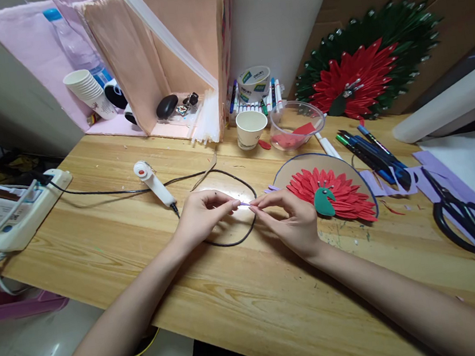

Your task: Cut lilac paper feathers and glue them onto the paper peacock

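Table (243, 298) of pale wood fills much of the view; read from its middle, with 12 o'clock straight ahead, a box (201, 21) stands at 11, a red-petalled disc (305, 161) lies at 3, and scissors (442, 190) between 3 and 4. The left hand (199, 214) is on the centre's 9 o'clock side, the right hand (292, 217) on its 3 o'clock side, each with thumb and forefinger pinched together on a strip (245, 204), which spans the small gap between them at the centre. Such a slight piece probably wants a light, even pinch, with both hands level and neither tugging, lest it crease or tear. It looks purple, slim and short, running roughly from 9 to 3; the grip hides its ends, so its full length cannot be told.
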Demonstrator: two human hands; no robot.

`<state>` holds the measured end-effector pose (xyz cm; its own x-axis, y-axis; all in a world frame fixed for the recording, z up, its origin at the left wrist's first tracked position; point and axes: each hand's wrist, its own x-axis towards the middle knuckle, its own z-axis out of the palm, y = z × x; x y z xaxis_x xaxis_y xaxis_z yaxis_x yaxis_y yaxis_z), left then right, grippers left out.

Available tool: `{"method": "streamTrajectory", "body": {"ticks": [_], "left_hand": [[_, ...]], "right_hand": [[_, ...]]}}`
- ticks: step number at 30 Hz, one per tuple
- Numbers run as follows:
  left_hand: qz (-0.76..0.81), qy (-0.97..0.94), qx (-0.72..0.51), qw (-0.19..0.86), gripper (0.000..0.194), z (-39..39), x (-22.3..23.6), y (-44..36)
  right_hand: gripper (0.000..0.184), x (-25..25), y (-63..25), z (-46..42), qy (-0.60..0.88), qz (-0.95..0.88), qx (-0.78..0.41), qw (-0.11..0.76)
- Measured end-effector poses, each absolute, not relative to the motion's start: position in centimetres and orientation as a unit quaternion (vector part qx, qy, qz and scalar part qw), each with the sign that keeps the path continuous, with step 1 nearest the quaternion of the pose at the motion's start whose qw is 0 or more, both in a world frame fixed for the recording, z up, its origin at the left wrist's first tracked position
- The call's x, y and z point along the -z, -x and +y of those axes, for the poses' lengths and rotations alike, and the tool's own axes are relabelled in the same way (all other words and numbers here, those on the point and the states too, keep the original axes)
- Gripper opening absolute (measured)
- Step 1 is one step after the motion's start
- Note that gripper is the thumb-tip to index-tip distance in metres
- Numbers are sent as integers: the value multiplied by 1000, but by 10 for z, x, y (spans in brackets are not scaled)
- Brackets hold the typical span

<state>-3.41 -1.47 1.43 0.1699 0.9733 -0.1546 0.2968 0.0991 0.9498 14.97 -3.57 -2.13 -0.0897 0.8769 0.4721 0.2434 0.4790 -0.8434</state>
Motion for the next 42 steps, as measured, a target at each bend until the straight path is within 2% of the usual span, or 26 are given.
{"method": "streamTrajectory", "body": {"ticks": [7, 20, 26, 31, 35, 38, 42], "left_hand": [[535, -595, -347, 489, 24, -14, -13, 34], [522, -614, -361, 470, 20, -16, -15, 34], [519, -604, -366, 482, 24, -15, -15, 34], [515, -574, -316, 552, 29, -14, -12, 35], [497, -580, -299, 572, 28, -15, -11, 35], [500, -578, -306, 567, 27, -16, -12, 34], [506, -589, -306, 551, 26, -16, -13, 34]], "right_hand": [[12, 22, -148, -35, 418, -648, -370, 518], [14, 20, -147, -34, 416, -642, -403, 502], [12, 19, -150, -33, 409, -678, -346, 503], [15, 18, -153, -32, 402, -726, -243, 503], [18, 16, -153, -32, 392, -739, -216, 504], [17, 16, -152, -33, 402, -730, -241, 497], [15, 19, -151, -33, 426, -681, -355, 478]]}}
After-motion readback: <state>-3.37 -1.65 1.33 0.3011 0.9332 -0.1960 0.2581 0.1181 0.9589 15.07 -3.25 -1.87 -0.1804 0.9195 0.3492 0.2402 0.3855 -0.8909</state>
